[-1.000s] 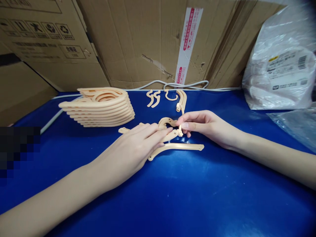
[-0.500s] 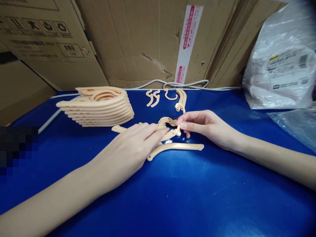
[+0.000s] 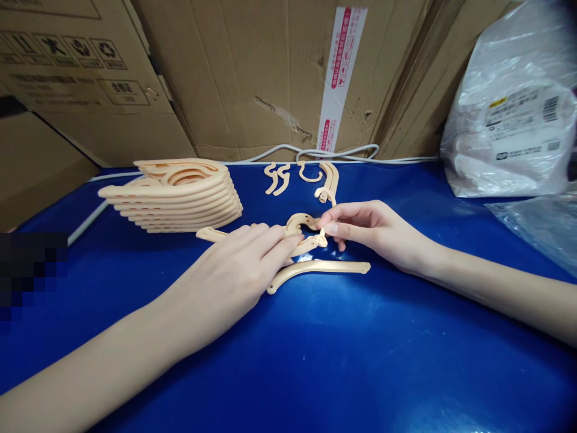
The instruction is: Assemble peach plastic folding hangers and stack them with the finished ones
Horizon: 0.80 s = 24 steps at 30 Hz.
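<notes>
My left hand [image 3: 234,273] lies flat on a peach plastic hanger arm [image 3: 208,234], pressing it onto the blue table [image 3: 315,361]. My right hand [image 3: 374,231] pinches a small peach hook piece [image 3: 321,239] at the end of that arm, beside a curved hook part [image 3: 300,221]. A second loose hanger arm [image 3: 320,269] lies just in front of both hands.
A stack of several finished peach hangers [image 3: 175,195] sits at the back left. Small hook parts [image 3: 277,177] and another arm [image 3: 328,180] lie by a white cable [image 3: 342,155]. Cardboard boxes [image 3: 234,72] stand behind; a plastic bag [image 3: 509,114] is at right.
The hanger arm under my left hand has slid a little to the left. Both hands stay on the same parts.
</notes>
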Available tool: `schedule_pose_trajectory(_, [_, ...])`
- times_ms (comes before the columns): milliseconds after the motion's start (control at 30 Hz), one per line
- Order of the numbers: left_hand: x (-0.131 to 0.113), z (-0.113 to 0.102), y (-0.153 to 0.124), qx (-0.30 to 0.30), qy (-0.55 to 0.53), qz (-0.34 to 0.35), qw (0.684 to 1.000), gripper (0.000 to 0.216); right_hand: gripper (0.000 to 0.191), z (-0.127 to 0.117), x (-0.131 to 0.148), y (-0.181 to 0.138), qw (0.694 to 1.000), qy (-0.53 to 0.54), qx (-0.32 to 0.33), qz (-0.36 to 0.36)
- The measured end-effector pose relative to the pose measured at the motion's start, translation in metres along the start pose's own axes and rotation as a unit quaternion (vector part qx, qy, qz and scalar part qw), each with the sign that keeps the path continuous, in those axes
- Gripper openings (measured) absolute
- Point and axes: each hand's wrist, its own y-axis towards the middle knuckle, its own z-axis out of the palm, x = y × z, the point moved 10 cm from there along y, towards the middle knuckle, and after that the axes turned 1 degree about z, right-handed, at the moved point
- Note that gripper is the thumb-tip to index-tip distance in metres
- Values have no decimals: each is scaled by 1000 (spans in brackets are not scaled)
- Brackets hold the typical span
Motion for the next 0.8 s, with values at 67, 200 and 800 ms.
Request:
schedule_pose_trajectory(67, [-1,-1,0,-1,19,3,1000,35,13,0,0,0,1000,-4,-2,0])
schedule_pose_trajectory(200, [-8,-1,2,-4,44,17,999,38,16,-1,-1,0,1000,-22,-12,2])
schedule_pose_trajectory(800, [22,5,-2,15,-140,-125,982,28,11,-2,0,1,998,53,-13,-21])
